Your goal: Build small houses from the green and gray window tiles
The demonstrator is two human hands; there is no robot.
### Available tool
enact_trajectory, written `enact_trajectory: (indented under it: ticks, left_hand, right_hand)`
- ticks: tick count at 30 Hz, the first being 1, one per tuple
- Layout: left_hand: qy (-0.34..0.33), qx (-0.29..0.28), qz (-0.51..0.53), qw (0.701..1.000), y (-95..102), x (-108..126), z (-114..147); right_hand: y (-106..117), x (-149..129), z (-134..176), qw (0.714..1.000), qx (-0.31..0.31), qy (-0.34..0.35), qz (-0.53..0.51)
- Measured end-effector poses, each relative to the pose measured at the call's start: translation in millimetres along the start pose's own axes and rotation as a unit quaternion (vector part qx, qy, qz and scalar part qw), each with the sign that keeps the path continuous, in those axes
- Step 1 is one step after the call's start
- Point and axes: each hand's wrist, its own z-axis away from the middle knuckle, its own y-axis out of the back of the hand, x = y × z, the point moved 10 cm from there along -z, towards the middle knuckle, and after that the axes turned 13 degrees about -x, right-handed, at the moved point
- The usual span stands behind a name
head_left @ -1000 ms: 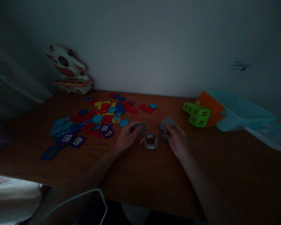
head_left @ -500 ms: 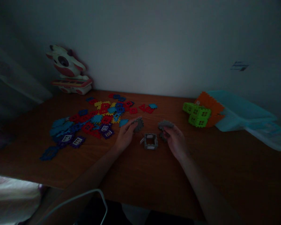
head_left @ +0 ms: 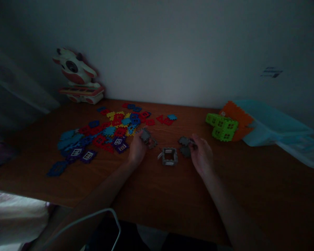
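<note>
My left hand [head_left: 137,150] is closed on a grey building tile [head_left: 145,135] with a toothed edge. A grey open-frame tile [head_left: 153,143] shows just right of its fingers. My right hand [head_left: 202,155] pinches another grey piece [head_left: 192,142], seen nearly edge-on. Beside its fingertips are two solid grey tiles, an upper tile [head_left: 184,140] and a lower tile [head_left: 185,151]; whether they touch the held piece I cannot tell. Between the hands stands a small grey box [head_left: 169,161] of joined tiles, hollow in the middle, with one flap leaning out at its left.
Loose red, blue and yellow tiles [head_left: 120,131] spread over the left of the wooden table [head_left: 157,195]. A green tile structure [head_left: 222,127], an orange panel [head_left: 238,122] and a light-blue bin [head_left: 274,122] stand right. A cow toy keyboard [head_left: 81,91] sits back left. A white cable [head_left: 94,212] crosses in front.
My left hand has drawn left with its tile, and the open-frame tile now shows beside it. My right hand has shifted slightly right, leaving two grey tiles more visible by its fingertips.
</note>
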Motion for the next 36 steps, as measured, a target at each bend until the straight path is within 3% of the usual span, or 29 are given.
enact_trajectory:
  ticks: [7, 13, 17, 20, 24, 29, 36]
  left_hand:
    - [-0.003, 0.003, 0.057, 0.998, -1.8, 5, 5]
    - [-0.013, 0.001, 0.04, 0.999, -4.1, 6, 5]
    - [-0.066, -0.068, -0.038, 0.995, -18.5, 14, 7]
    - [-0.071, -0.131, -0.155, 0.977, -33.1, 15, 12]
    - [-0.095, -0.208, -0.346, 0.91, -52.1, 19, 21]
    - [-0.164, -0.283, -0.55, 0.768, -69.5, 29, 36]
    - [-0.308, -0.345, -0.643, 0.61, -81.7, 32, 58]
  right_hand:
    - [11, -2, -1, 1.0, 0.02, 0.016, 0.003]
    - [11, -12, -3, 0.999, 0.006, 0.034, 0.023]
    - [2, -14, -1, 0.999, -0.025, 0.044, -0.012]
    - [-1, -14, 1, 0.998, -0.03, 0.05, -0.005]
    - [-5, -22, 6, 0.989, -0.031, 0.081, 0.118]
    - [-29, -23, 15, 0.958, -0.107, 0.071, 0.258]
    - [-62, -20, 29, 0.901, -0.214, 0.112, 0.36]
